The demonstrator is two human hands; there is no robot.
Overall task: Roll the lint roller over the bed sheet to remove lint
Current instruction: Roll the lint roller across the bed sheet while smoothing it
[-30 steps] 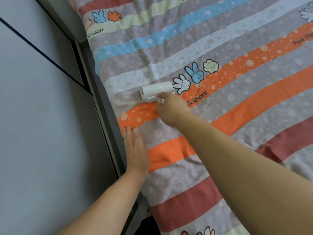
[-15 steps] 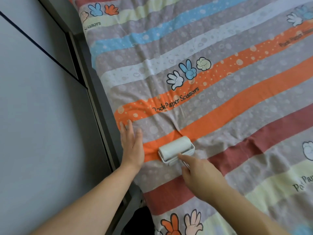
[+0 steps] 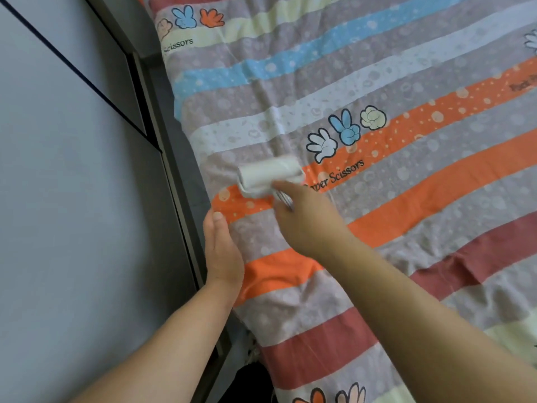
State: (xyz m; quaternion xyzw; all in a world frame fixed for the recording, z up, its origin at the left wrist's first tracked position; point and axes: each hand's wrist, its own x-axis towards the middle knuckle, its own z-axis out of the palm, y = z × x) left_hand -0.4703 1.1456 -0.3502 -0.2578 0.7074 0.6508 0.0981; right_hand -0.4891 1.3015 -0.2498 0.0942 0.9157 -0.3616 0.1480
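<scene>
Gripping: right hand [image 3: 308, 219] curled round lint roller [image 3: 268, 175] handle.
Lint roller: drum on bed sheet [image 3: 406, 175], at orange stripe [image 3: 232, 205], near its left edge, blurred.
Left hand [image 3: 222, 251]: fingers straight, resting on sheet edge.

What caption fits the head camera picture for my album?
The right hand holds a white lint roller on the striped bed sheet while the left hand rests at its edge.

pale grey panelled wall [image 3: 72, 199] beside a dark bed frame [image 3: 180, 170]
</scene>
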